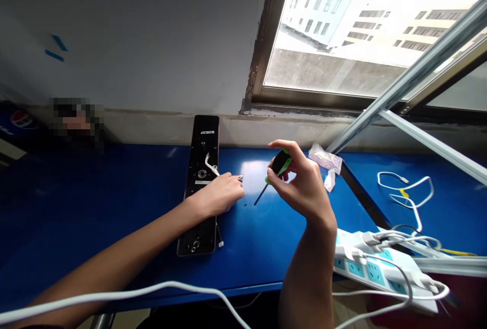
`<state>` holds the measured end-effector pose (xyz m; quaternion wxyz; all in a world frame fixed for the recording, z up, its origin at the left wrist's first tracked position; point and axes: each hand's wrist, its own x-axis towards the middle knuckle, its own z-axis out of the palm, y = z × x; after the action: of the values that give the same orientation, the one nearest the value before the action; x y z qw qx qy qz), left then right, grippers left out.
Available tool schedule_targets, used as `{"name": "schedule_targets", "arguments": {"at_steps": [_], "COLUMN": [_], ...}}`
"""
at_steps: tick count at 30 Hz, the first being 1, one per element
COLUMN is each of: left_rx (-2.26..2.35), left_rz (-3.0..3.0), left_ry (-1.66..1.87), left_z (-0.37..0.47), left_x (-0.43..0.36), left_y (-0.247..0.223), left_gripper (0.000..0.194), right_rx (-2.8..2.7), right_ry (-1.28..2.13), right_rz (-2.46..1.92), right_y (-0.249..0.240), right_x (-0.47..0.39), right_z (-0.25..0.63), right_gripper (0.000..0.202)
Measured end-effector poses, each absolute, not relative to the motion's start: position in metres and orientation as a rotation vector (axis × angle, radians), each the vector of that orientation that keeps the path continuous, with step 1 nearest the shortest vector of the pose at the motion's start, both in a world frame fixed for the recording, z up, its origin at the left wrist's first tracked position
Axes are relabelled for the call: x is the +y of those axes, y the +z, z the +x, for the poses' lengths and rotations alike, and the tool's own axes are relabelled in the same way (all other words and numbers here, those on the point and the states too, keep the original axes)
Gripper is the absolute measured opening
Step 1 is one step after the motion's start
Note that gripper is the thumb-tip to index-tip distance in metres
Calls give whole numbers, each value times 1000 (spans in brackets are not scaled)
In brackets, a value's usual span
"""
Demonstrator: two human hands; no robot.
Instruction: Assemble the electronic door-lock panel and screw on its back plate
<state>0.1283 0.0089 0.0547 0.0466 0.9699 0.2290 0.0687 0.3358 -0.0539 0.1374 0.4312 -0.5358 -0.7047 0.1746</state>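
Note:
A long black panel (205, 139) with a thin rim lies on the blue table, its length pointing toward the wall. My left hand (222, 192) reaches across it, fingers closed around a white cable (209, 162) that comes up from the panel. A small connector-like end shows by the fingertips; most of the grip is hidden. My right hand (300, 182) holds a green and black screwdriver (281, 162) by its handle, shaft slanting down to the left. Close to its tip, a tiny dark screw-like piece (245, 205) rests on the table. A short connector lead (220, 242) sticks out from the panel's right side.
A white power strip (367, 270) crowded with plugs stands at the right. Looped white cable (414, 202) and a small plastic packet (325, 158) lie behind it. A metal frame (403, 73) slants before the window. Another white cable (167, 285) crosses the foreground.

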Motion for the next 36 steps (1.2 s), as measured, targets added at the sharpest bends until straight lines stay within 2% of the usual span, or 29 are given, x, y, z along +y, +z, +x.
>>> {"name": "schedule_targets", "arguments": {"at_steps": [13, 19, 27, 32, 36], "left_rx": [660, 700, 703, 784, 927], "left_rz": [2953, 2970, 2979, 2973, 2796], "left_ry": [124, 90, 117, 366, 751], "left_z": [139, 140, 143, 112, 70], "left_x": [9, 6, 4, 2, 1], "left_y": [49, 50, 52, 75, 86], "left_gripper": [16, 23, 22, 4, 10], "right_rx": [-1745, -1745, -1763, -1758, -1718], "right_ry": [533, 531, 549, 552, 538], "right_rz": [-1346, -1342, -1313, -1174, -1021], "right_y": [126, 124, 127, 135, 142], "right_x": [-51, -47, -45, -44, -39], "right_z": [356, 356, 351, 334, 310], "right_gripper": [45, 45, 45, 48, 50]}}
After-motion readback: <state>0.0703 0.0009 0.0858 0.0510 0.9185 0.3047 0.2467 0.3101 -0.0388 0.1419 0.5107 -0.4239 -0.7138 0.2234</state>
